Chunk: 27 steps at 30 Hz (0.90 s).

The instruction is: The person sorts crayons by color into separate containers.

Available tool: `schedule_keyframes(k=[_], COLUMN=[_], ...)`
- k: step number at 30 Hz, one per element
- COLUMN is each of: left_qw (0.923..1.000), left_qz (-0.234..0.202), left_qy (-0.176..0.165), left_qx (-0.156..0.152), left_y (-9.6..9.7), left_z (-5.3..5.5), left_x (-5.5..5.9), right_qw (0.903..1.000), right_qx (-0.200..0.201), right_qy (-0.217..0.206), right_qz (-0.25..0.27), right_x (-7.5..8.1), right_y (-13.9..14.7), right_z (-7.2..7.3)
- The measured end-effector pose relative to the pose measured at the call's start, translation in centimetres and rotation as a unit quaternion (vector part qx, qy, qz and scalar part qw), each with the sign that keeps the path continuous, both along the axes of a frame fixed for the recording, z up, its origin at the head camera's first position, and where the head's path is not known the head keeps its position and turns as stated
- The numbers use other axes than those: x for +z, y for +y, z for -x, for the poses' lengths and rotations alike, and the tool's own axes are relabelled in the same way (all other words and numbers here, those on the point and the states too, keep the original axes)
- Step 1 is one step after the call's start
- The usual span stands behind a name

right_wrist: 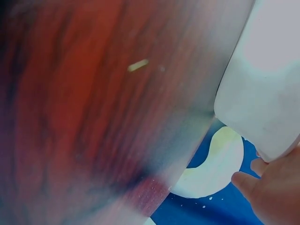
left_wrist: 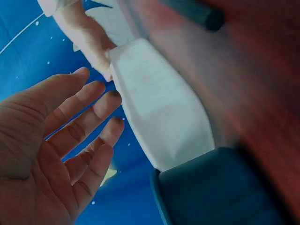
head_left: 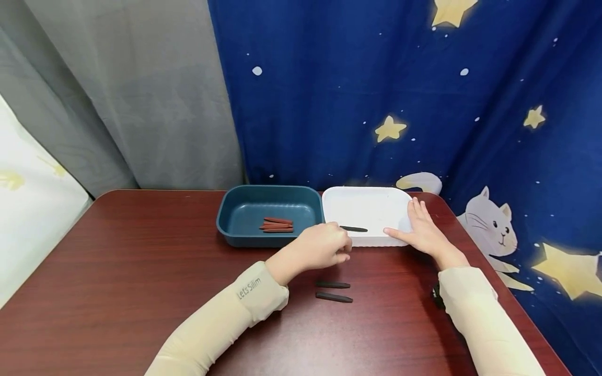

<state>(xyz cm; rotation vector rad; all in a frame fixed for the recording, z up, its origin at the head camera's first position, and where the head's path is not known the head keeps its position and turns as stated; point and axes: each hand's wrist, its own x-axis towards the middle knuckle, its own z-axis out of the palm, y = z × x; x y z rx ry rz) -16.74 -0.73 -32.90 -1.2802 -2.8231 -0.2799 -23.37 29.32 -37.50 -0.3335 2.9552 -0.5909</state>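
Note:
My left hand [head_left: 324, 244] hovers over the front left of a white tray [head_left: 367, 194], its fingers loosely bent with nothing seen between them in the left wrist view. Just beyond its fingertips, a black crayon-like stick [head_left: 354, 228] lies inside this tray. Two more black sticks, one nearer [head_left: 334, 297] and one farther [head_left: 333, 284], lie on the table below my left hand. My right hand [head_left: 425, 232] rests against the tray's right side, fingers straight and spread, thumb reaching over the front rim. Its fingers [right_wrist: 246, 182] touch the tray's corner in the right wrist view.
A dark teal tray [head_left: 249, 194] stands left of the white one, with several reddish-brown sticks [head_left: 277, 225] in it. Both trays sit near the back edge of the wooden table [head_left: 117, 292]. Blue and grey curtains hang behind. A small dark object [head_left: 437, 295] is partly hidden by the right sleeve.

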Motion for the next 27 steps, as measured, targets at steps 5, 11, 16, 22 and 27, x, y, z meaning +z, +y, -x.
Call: schedule_keyframes(k=[5, 11, 16, 22, 27], left_qw=[0.9988, 0.9956, 0.9937, 0.9917, 0.9904], left_qz=[0.02, 0.045, 0.055, 0.069, 0.075], left_qy=[-0.036, -0.077, -0.095, -0.109, -0.116], left_qx=[-0.025, -0.027, -0.019, -0.007, -0.006], left_y=[0.3, 0.4, 0.5, 0.6, 0.5], left_z=[-0.3, -0.3, -0.4, -0.4, -0.4], left_x=[-0.9, -2.2, -3.1, -3.7, -3.8], right_qw=[1.0, 1.0, 1.0, 1.0, 1.0], right_qx=[-0.002, -0.001, -0.003, -0.002, -0.001], right_qy=[-0.001, -0.001, -0.004, -0.005, -0.004], right_qz=[-0.004, -0.001, 0.004, 0.004, 0.008], right_x=[0.2, 0.5, 0.3, 0.0, 0.0], right_y=[0.4, 0.3, 0.2, 0.1, 0.0], right_z=[-0.1, -0.1, -0.1, -0.1, -0.1])
